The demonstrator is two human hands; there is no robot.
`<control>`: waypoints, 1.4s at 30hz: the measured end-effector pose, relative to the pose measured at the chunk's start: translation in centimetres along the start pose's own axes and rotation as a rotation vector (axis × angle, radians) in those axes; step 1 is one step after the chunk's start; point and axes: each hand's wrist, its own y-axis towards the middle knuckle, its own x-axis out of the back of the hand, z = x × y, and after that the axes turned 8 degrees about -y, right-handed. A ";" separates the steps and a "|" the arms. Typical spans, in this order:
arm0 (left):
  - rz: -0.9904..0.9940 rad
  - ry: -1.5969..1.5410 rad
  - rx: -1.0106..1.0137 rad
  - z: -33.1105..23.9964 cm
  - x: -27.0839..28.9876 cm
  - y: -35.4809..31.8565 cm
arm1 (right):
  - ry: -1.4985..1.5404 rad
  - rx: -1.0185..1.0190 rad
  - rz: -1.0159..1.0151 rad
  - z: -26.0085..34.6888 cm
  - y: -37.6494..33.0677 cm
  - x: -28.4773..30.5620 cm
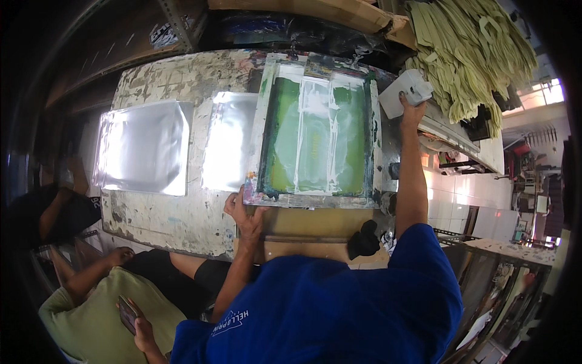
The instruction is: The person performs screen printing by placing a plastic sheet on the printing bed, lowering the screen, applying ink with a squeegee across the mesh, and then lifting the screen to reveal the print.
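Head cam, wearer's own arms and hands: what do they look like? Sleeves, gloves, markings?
Bright blue top with a white print. Right sleeve is short and plain blue; left cuff can't be made out. Left forearm and right forearm bare. Left hand and right hand ungloved.

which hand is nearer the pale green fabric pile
Right. The right hand, holding a white boxy container, is beside the pile; the left hand is farther, at the near left corner of the framed green screen.
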 end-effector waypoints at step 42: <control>0.027 0.052 0.011 -1.7 0.2 0.6 | -0.391 0.107 -0.208 -1.1 1.3 2.5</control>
